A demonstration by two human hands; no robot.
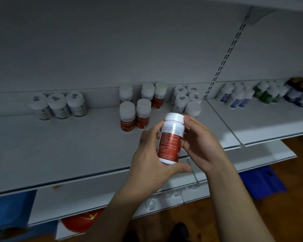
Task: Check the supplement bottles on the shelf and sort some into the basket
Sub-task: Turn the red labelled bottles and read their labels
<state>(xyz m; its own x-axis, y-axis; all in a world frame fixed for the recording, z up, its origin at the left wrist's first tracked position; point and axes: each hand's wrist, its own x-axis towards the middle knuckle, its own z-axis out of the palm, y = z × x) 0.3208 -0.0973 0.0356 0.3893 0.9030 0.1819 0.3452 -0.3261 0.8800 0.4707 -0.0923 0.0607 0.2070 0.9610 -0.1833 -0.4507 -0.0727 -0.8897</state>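
A white supplement bottle with a red label (pixel 171 138) is held upright in front of the shelf (pixel 59 145), its printed back facing me. My left hand (pixel 150 158) grips its lower part, thumb under the base. My right hand (pixel 201 142) holds its right side, fingertips near the white cap. Several red-label bottles (pixel 127 117) stand on the shelf just behind. No basket can be made out for certain.
Three pale-label bottles (pixel 59 106) stand at the left, white bottles (pixel 187 98) at the middle right. Blue-label bottles (pixel 234 97), green ones (pixel 268 94) and dark ones (pixel 297 93) fill the right bay. A lower shelf (pixel 252 159), a red round object (pixel 79 220) and blue items (pixel 262 182) lie below.
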